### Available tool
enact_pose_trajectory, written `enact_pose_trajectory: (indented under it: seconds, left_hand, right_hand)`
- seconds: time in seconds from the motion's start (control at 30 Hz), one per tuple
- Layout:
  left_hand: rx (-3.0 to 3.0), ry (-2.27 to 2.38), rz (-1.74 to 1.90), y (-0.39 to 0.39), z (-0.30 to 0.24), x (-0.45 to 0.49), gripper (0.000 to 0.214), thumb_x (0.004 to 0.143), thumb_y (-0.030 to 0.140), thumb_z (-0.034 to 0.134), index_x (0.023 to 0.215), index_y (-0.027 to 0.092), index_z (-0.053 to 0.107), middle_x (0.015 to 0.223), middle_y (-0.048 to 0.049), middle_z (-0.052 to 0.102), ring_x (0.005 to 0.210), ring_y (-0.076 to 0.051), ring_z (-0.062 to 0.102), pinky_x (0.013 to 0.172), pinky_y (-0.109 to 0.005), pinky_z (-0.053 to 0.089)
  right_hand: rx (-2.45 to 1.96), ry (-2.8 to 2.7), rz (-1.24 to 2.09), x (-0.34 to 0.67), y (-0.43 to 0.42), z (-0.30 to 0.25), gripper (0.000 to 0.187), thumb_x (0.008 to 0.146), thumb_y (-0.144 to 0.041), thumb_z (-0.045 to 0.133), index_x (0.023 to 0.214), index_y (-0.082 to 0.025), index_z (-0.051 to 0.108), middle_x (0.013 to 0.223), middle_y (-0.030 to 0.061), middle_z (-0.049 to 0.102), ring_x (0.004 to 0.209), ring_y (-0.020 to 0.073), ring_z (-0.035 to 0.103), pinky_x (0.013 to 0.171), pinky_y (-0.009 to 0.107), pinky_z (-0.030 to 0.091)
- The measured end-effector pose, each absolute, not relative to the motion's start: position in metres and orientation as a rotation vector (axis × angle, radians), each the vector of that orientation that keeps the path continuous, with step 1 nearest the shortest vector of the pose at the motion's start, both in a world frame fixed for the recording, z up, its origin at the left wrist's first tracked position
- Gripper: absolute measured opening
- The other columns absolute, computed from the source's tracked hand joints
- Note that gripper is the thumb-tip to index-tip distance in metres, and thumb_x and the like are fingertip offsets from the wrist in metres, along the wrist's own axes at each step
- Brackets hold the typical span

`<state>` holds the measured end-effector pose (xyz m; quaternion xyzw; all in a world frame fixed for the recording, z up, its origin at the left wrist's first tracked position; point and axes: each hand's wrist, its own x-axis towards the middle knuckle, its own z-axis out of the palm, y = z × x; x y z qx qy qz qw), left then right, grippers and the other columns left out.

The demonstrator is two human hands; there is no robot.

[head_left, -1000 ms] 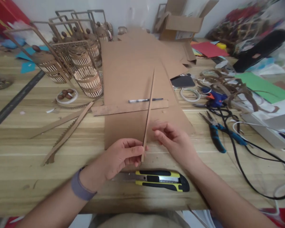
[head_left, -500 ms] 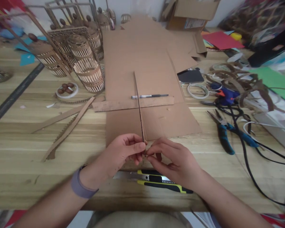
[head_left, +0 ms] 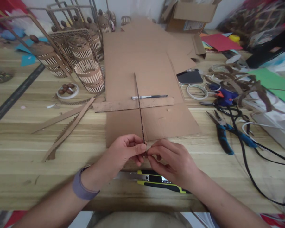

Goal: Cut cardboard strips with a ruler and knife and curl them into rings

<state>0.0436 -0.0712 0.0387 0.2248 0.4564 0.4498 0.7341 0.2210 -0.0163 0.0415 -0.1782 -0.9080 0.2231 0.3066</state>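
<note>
A narrow cardboard strip (head_left: 140, 110) stands on edge, running away from me over the cardboard sheet. My left hand (head_left: 129, 150) pinches its near end between thumb and fingers. Right beside it, my right hand (head_left: 172, 158) has thumb and fingertips closed on the very tip of the same strip. Just below the hands a yellow and black utility knife (head_left: 161, 181) lies on the table, partly covered by my right hand. Across the sheet, behind the upright strip, are a pen (head_left: 154, 97) and a flat cardboard strip (head_left: 156, 102).
Pliers (head_left: 224, 133), a blue glue gun (head_left: 225, 95) and cables lie at right, near a tape roll (head_left: 197, 91). Slatted lantern-like baskets (head_left: 90, 76) stand at back left. Loose cardboard strips (head_left: 66, 133) lie at left. The large cardboard sheet (head_left: 137, 57) spans the middle.
Both hands stay nearly in place, still gripping the strip's near end. The strip turns slightly, showing more of its corrugated edge.
</note>
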Motion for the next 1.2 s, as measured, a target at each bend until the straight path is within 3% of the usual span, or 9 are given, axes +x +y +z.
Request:
enact_pose_trajectory:
  seconds: [0.2,0.4,0.53,0.77,1.2]
  left_hand:
    - [0.512,1.042,1.014,-0.073,0.038,0.044,0.040,0.064,0.042,0.086,0.074,0.014,0.059,0.058,0.0039,0.063,0.048,-0.006,0.055,0.048,-0.017,0.045]
    - [0.573,1.121,1.034,-0.073,0.037,0.045,0.035,0.067,0.037,0.083,0.077,0.014,0.059,0.061,0.0028,0.065,0.054,-0.009,0.061,0.051,-0.019,0.049]
    - [0.621,1.171,1.041,-0.074,0.038,0.045,0.033,0.070,0.037,0.082,0.078,0.014,0.059,0.064,0.0025,0.065,0.058,-0.011,0.064,0.053,-0.020,0.051]
    - [0.670,1.224,1.040,-0.075,0.037,0.047,0.030,0.072,0.036,0.080,0.076,0.015,0.058,0.063,0.0028,0.065,0.059,-0.011,0.064,0.055,-0.020,0.052]
    - [0.648,1.198,1.043,-0.076,0.036,0.047,0.038,0.071,0.042,0.080,0.071,0.016,0.053,0.057,0.0035,0.062,0.052,-0.010,0.061,0.049,-0.019,0.049]
  right_hand:
    - [-0.640,-2.305,0.922,0.219,-0.022,0.045,0.012,0.087,-0.014,0.054,0.085,-0.020,0.064,0.071,-0.0011,0.062,0.058,0.0081,0.055,0.054,0.020,0.046]
    - [-1.152,-2.048,1.555,0.215,-0.024,0.048,0.013,0.079,-0.028,0.056,0.073,-0.020,0.064,0.056,-0.0037,0.055,0.046,0.0076,0.043,0.042,0.020,0.033]
    - [-1.305,-1.917,1.783,0.213,-0.023,0.048,0.020,0.075,-0.038,0.057,0.074,-0.019,0.065,0.054,-0.0028,0.055,0.045,0.0088,0.043,0.042,0.022,0.032]
    - [-1.339,-1.891,1.816,0.211,-0.023,0.049,0.022,0.072,-0.038,0.058,0.073,-0.018,0.066,0.057,-0.0015,0.059,0.045,0.0075,0.043,0.042,0.020,0.033]
    - [-1.259,-1.870,1.855,0.212,-0.022,0.047,0.016,0.073,-0.035,0.060,0.068,-0.020,0.061,0.052,-0.0055,0.049,0.044,0.0068,0.040,0.039,0.019,0.032]
